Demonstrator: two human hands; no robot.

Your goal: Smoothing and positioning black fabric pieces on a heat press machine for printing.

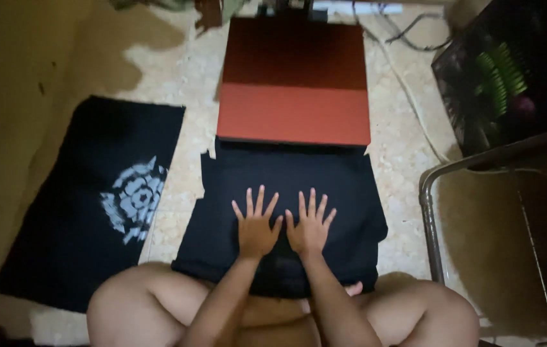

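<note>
Dim light, far corners hard to read; top of red press plate (294, 83) cut off. Two hands: left hand (255, 229) & right hand (308, 228), fingers spread wide, flat on black garment (325, 186), gripping nothing. Garment on floor (183, 77) below press. Second black cloth (61, 218) to left, one pale round print (134, 197).

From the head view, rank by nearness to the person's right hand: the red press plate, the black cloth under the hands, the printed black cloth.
1. Black cloth, directly beneath the right hand.
2. Red press plate, ahead of it.
3. Printed black cloth, far off to the left.
</note>
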